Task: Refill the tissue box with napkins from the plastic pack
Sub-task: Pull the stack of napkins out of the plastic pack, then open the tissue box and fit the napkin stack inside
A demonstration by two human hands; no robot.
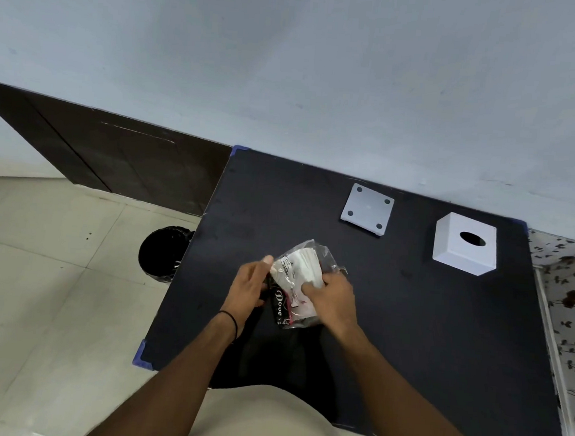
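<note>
A clear plastic pack (301,270) with white napkins inside sits at the middle of the black table (424,329). My left hand (249,285) grips the pack's left edge. My right hand (333,297) lies on its right side, fingers closed on the napkins and wrapper. The white cube tissue box (464,244) stands at the back right with its round hole facing up, apart from both hands. Its flat white base plate (367,209), with dark round feet, lies loose to the left of the box.
A black-lined bin (162,255) stands on the tiled floor by the table's left edge. A pale wall runs along the back of the table. A flowered cloth (572,306) covers the surface to the right.
</note>
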